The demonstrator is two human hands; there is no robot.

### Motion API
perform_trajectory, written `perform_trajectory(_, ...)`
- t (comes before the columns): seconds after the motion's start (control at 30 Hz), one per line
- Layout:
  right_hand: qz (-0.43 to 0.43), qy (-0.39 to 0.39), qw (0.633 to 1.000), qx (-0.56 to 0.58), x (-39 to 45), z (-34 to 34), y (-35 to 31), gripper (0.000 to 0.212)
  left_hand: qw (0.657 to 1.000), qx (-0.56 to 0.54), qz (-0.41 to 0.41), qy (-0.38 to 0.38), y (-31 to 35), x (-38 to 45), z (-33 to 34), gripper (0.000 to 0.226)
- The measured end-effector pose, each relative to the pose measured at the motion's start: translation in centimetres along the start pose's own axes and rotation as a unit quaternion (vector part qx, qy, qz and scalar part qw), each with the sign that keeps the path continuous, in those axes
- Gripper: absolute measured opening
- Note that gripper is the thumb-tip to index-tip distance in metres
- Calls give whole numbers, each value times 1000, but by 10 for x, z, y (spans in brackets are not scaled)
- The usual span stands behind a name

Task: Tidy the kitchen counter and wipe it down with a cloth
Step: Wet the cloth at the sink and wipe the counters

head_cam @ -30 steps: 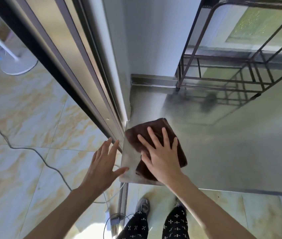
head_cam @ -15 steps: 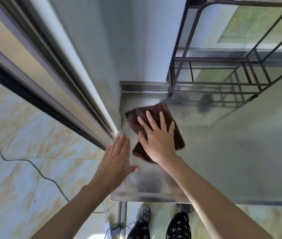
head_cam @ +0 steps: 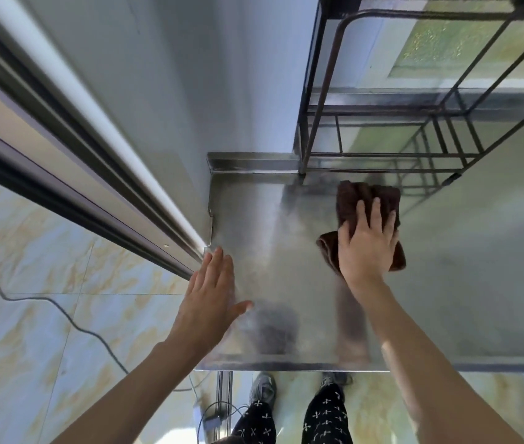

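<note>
The dark brown folded terry cloth (head_cam: 355, 200) lies flat on the brushed stainless-steel bench (head_cam: 273, 219), toward the back, just in front of the foot of the black metal wire rack (head_cam: 318, 91). The right hand (head_cam: 366, 248) is spread on top of it, fingers straight and pressing down rather than curled round it — palm over the near half, fingertips pointing away toward the rack. The cloth's long axis runs roughly front to back, in line with that forearm. The left hand (head_cam: 211, 293) is open and holds nothing, fingers together, lying at the bench's left edge beside the sliding-door frame (head_cam: 94, 174); whether it touches the steel cannot be told. The right hand is the one on the cloth, and the unwiped stretch most likely lies to its right — so the next stroke probably sweeps sideways along the rack's base.
</note>
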State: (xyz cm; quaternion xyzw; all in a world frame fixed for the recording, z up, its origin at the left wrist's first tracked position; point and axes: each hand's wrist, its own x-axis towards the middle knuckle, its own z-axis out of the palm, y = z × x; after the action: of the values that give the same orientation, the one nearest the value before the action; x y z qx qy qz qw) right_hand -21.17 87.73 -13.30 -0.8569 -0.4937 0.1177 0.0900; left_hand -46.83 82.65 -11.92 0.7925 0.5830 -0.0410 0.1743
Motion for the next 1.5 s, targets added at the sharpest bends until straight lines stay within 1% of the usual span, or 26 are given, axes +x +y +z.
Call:
perform_trajectory(0.03, 8, 13, 1000, 5, -12, 3, -4, 52, 1000, -5, -6, 1, 1, 0, 1, 99)
perform_trajectory(0.07, -19, 28, 999, 5, -28, 6, -12, 52, 1000, -12, -9, 1, 4, 0, 1, 97)
perform_trajectory(0.13, -150, 16, 988, -12, -67, 14, -25, 54, 1000, -24, 7, 7, 10, 0, 1, 93)
perform_trajectory(0.2, -299, -22, 953, -43, -92, 14, -17, 52, 999, -31, 33, 9, 18, 3, 2, 90)
perform_trajectory(0.23, -333, -40, 941, -48, -90, 9, -3, 51, 998, -37, 41, 5, 22, 6, 3, 88)
perform_trajectory(0.27, -334, -41, 941, -48, -80, 4, 15, 50, 998, -45, 46, 2, 27, 10, 4, 87)
perform_trajectory(0.33, -255, 10, 965, -57, -52, -7, 59, 51, 996, -61, 60, -6, 39, 18, 3, 84)
perform_trajectory(0.4, -108, 40, 993, -37, -23, -24, 101, 53, 995, -57, 84, -7, 52, 27, 2, 81)
perform_trajectory(0.47, 49, 41, 998, 7, -11, -35, 120, 52, 993, -52, 102, -19, 65, 32, 3, 78)
perform_trajectory(0.5, 96, 49, 994, 24, -15, -34, 118, 52, 993, -55, 106, -24, 71, 33, 5, 78)
perform_trajectory(0.53, 111, 55, 992, 31, -26, -29, 110, 52, 992, -58, 111, -25, 77, 33, 6, 78)
perform_trajectory(0.57, 92, 71, 993, 25, -42, -23, 99, 53, 991, -58, 115, -28, 82, 33, 8, 76)
perform_trajectory(0.6, 46, 78, 996, 9, -62, -16, 87, 53, 991, -54, 119, -31, 87, 31, 11, 74)
perform_trajectory(0.7, -135, 26, 989, -45, -122, -6, 75, 54, 991, -41, 127, -31, 94, 30, 16, 72)
perform_trajectory(0.77, -196, -5, 980, -39, -126, -14, 100, 53, 989, -25, 140, -31, 97, 34, 17, 77)
perform_trajectory(0.83, -162, 25, 986, -31, -110, -23, 142, 51, 987, -22, 154, -28, 103, 39, 16, 81)
perform_trajectory(0.93, 1, 79, 997, -13, -72, -45, 206, 51, 986, -27, 165, -20, 123, 46, 15, 89)
perform_trajectory(1.03, 182, 88, 978, 44, -63, -51, 210, 50, 985, -34, 170, -26, 147, 51, 19, 90)
perform_trajectory(1.07, 206, 96, 973, 43, -70, -45, 198, 51, 984, -33, 174, -32, 155, 53, 22, 84)
perform_trajectory(1.1, 195, 112, 974, 30, -82, -39, 182, 51, 982, -30, 181, -38, 163, 54, 24, 77)
perform_trajectory(1.17, 95, 75, 993, 6, -110, -32, 152, 54, 978, -28, 203, -46, 181, 56, 29, 72)
perform_trajectory(1.23, -24, 32, 999, -22, -124, -34, 153, 54, 973, -27, 226, -51, 200, 61, 29, 75)
perform_trajectory(1.27, -56, 14, 998, -19, -119, -41, 166, 54, 970, -25, 234, -51, 209, 65, 29, 76)
perform_trajectory(1.33, -53, 4, 998, -20, -99, -56, 206, 54, 969, -21, 240, -56, 227, 74, 26, 79)
perform_trajectory(1.37, -29, 16, 999, -29, -85, -62, 232, 55, 968, -16, 244, -56, 236, 79, 26, 80)
perform_trajectory(1.5, 128, 20, 992, 6, -19, -98, 329, 65, 966, -17, 249, -63, 280, 96, 30, 77)
